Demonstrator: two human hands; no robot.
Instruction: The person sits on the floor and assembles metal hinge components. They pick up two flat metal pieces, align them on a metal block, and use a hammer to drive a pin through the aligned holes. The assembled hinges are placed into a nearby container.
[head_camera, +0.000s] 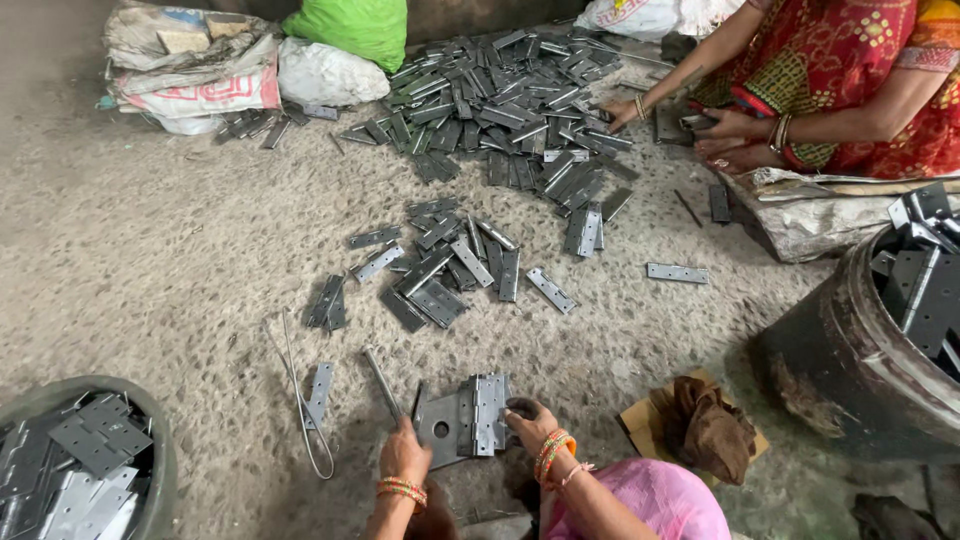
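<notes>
On the speckled floor at the bottom of the view, the left hand is closed around a thin metal rod, while the right hand grips the edge of a stack of grey metal hinges standing between both hands. Just beyond lies a small heap of hinges, and a larger pile sits near a co-worker's hand. Drums of hinges stand at either side.

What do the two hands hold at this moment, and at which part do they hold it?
Both hold one grey metal hinge, opened flat. The left hand grips its lower left corner; the right hand grips its right edge.
</notes>
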